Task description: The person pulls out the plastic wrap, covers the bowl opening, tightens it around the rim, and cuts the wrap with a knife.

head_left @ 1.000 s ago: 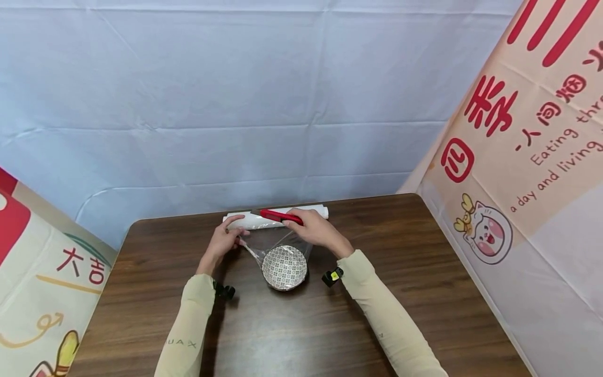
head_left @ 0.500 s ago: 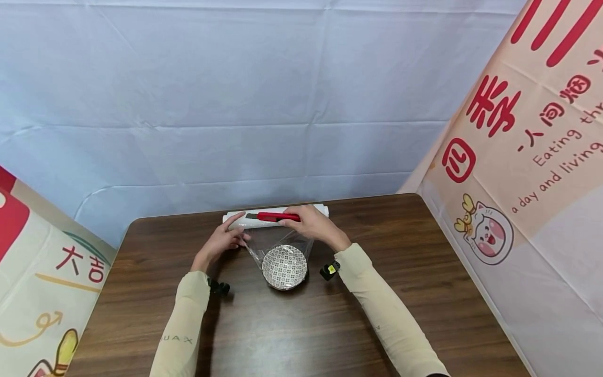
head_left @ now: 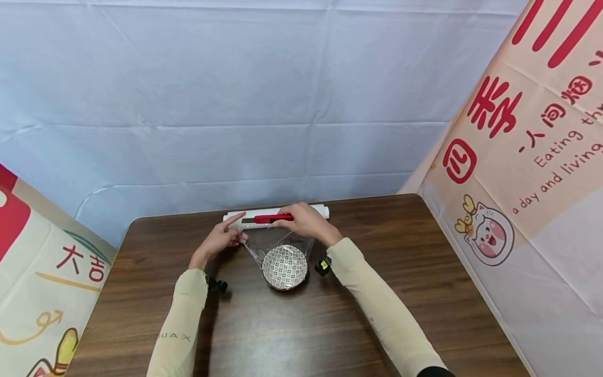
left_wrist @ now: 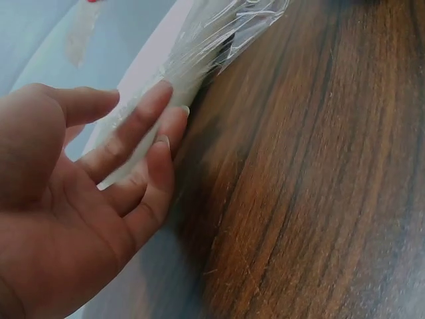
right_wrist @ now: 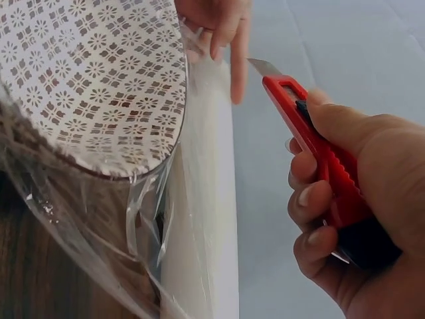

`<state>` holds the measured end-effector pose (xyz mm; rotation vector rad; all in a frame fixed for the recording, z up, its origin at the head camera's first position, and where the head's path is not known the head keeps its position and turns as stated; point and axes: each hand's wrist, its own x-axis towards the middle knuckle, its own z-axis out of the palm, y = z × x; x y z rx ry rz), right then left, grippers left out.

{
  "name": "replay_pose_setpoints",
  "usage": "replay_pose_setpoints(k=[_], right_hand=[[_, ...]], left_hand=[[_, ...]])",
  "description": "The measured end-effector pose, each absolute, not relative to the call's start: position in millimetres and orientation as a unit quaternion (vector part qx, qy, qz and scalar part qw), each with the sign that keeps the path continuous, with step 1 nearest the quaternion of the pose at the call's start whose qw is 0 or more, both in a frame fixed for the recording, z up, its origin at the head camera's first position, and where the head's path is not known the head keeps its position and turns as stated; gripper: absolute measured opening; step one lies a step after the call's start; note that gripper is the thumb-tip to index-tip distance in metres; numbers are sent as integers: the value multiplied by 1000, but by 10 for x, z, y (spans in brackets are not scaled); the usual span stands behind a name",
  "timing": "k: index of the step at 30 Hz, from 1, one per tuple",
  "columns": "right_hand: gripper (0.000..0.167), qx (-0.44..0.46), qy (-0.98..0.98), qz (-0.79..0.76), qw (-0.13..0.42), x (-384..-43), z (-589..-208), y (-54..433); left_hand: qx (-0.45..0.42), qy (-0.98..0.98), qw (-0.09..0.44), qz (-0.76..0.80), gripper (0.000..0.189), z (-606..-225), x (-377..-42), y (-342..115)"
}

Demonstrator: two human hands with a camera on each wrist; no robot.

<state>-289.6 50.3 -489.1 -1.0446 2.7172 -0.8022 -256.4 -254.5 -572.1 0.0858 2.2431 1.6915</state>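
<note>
A red utility knife (head_left: pixel 273 218) with its blade out is gripped in my right hand (head_left: pixel 306 222), above the white roll of cling film (head_left: pixel 322 210). The right wrist view shows my thumb near the slider of the knife (right_wrist: pixel 325 159) and the blade pointing toward the other hand. My left hand (head_left: pixel 218 242) is at the roll's left end, index finger extended along it, the other fingers loosely bent. In the left wrist view these fingers (left_wrist: pixel 143 129) lie against or close to the roll; contact is unclear. Clear film (head_left: pixel 278 236) stretches from the roll over a patterned bowl (head_left: pixel 285 267).
The dark wooden table (head_left: pixel 400 251) ends just behind the roll, before a pale cloth backdrop (head_left: pixel 235 104). Printed cloth panels (head_left: pixel 490 157) stand at both sides. A small black camera (head_left: pixel 322 266) sits on each wrist.
My right hand has shifted left with the utility knife, whose tip now lies nearer my left hand. My left hand has drawn slightly left, its index finger straighter. Bowl and roll stay put.
</note>
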Motion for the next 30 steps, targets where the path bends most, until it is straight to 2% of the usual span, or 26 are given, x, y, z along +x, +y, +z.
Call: replay_pose_setpoints(k=[11,23,30], right_hand=[[21,-377,900,-212,44,-2982,-4926,271],[26,-391,903,-169,52,-2989,-4907,86],[22,-398,907,-134,41,-2995,-4941,-18]], left_hand=[[15,794,168,583,60,-5731,-2603,-2579],[16,811,166,561,61,-5686,-2587,-2530],[12,818,163,551,62,-5654,-2570,-2500]])
